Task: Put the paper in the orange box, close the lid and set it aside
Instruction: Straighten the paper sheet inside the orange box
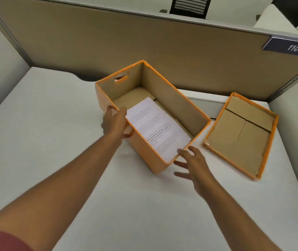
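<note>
Now the box rim is gripped by the left hand; paper lies just beyond it, and the right hand is spread beside the box, lid farther right.

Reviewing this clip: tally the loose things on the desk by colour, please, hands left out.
Orange: 2, the box and its lid
White: 1, the paper in the box
Total: 3

Office cubicle: partition, numbered sign.
</note>
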`<state>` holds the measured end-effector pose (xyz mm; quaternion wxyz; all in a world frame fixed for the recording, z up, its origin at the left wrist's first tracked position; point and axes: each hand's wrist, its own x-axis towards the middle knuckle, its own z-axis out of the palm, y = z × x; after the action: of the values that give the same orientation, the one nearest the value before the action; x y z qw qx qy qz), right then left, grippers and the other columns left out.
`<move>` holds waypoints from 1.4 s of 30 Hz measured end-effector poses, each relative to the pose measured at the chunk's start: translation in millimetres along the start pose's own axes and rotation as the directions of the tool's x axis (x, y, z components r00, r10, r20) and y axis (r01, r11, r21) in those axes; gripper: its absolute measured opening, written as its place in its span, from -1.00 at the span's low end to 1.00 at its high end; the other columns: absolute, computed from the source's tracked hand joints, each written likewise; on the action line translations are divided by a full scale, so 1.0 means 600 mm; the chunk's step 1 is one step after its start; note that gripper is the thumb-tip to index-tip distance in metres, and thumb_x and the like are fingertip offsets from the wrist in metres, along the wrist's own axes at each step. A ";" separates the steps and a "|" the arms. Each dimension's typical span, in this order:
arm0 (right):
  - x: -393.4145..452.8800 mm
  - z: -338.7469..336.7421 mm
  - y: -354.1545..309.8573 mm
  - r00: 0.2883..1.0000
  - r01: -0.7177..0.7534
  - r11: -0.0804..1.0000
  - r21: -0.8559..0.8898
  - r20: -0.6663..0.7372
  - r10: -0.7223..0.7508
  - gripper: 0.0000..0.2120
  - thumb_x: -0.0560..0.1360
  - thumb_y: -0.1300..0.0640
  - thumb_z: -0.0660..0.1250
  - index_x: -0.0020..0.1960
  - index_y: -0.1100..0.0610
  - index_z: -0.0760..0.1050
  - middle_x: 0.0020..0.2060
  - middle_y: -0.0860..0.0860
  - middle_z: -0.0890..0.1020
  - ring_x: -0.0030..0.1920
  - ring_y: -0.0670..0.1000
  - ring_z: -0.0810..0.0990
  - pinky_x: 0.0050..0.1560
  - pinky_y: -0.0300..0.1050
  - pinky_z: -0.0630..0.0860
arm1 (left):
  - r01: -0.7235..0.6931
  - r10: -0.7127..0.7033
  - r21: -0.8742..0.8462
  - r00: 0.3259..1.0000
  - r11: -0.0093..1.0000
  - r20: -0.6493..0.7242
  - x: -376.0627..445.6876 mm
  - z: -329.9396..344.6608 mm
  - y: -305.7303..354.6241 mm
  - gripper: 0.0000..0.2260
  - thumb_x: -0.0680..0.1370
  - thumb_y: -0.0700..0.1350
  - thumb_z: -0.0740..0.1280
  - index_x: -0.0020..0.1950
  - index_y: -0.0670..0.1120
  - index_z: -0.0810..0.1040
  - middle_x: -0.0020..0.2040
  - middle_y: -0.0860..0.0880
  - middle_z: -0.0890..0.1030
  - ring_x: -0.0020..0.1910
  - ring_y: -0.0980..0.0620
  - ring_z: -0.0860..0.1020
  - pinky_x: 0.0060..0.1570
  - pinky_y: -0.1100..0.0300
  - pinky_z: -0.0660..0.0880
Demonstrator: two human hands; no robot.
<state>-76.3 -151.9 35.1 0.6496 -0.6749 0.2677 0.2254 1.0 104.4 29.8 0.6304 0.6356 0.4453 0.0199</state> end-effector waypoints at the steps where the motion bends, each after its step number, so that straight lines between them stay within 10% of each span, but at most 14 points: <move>1: -0.023 0.013 0.018 1.000 -0.002 1.000 0.026 -0.015 0.002 -0.43 0.62 -0.01 0.38 0.55 -0.06 0.23 0.31 0.00 0.55 0.30 0.17 0.60 0.23 0.28 0.60 | -0.025 0.024 0.043 1.000 0.999 0.013 0.009 -0.023 0.003 -0.31 0.40 0.14 0.35 0.56 0.22 0.37 0.34 -0.03 0.55 0.21 -0.24 0.59 -0.15 -0.27 0.71; 6: -0.059 0.003 0.023 0.840 0.339 0.928 -0.152 -0.395 -0.372 -0.43 0.63 -0.10 0.27 0.59 -0.07 0.19 0.60 -0.06 0.20 0.49 -0.07 0.30 0.47 0.04 0.29 | -0.095 0.046 0.203 0.972 0.975 0.230 0.028 -0.118 0.022 -0.43 0.45 0.04 0.33 0.50 0.14 0.49 0.26 -0.10 0.64 0.04 -0.29 0.68 -0.26 -0.19 0.73; 13: -0.026 0.025 -0.010 0.990 0.138 0.951 -0.277 0.024 -0.137 -0.35 0.60 -0.35 0.19 0.62 -0.18 0.18 0.58 -0.04 0.34 0.51 0.22 0.39 0.37 0.29 0.44 | -0.162 -0.029 0.359 0.881 0.919 0.472 0.012 -0.187 0.003 -0.83 0.53 0.02 0.30 -0.18 0.00 0.62 -0.03 -0.12 0.66 -0.16 -0.19 0.67 -0.30 0.06 0.64; 26: -0.035 0.089 0.085 0.939 0.214 0.866 -0.451 -0.149 -0.310 -0.42 0.73 -0.19 -0.07 0.65 0.06 0.19 0.62 0.06 0.29 0.62 0.14 0.24 0.57 0.08 0.17 | -0.333 0.143 0.389 0.885 0.859 0.442 -0.021 -0.205 -0.107 -0.63 0.71 0.09 0.16 0.49 0.08 0.49 0.11 -0.08 0.65 0.03 -0.16 0.62 -0.23 0.03 0.61; 42: -0.083 0.092 0.141 0.895 0.224 0.815 -0.534 -0.217 -0.389 -0.42 0.72 -0.19 -0.05 0.61 0.10 0.29 0.57 0.11 0.39 0.58 0.18 0.33 0.55 0.13 0.25 | -0.540 0.350 0.491 0.833 0.683 0.429 -0.048 -0.234 -0.174 -0.62 0.75 0.10 0.09 0.35 -0.05 0.58 -0.24 0.13 0.53 -0.16 0.01 0.61 -0.07 0.05 0.41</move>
<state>-167.0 -94.4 0.8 0.4308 -0.8802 0.1876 0.0663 -155.1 177.6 -11.3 0.4343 0.8847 0.1572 -0.0627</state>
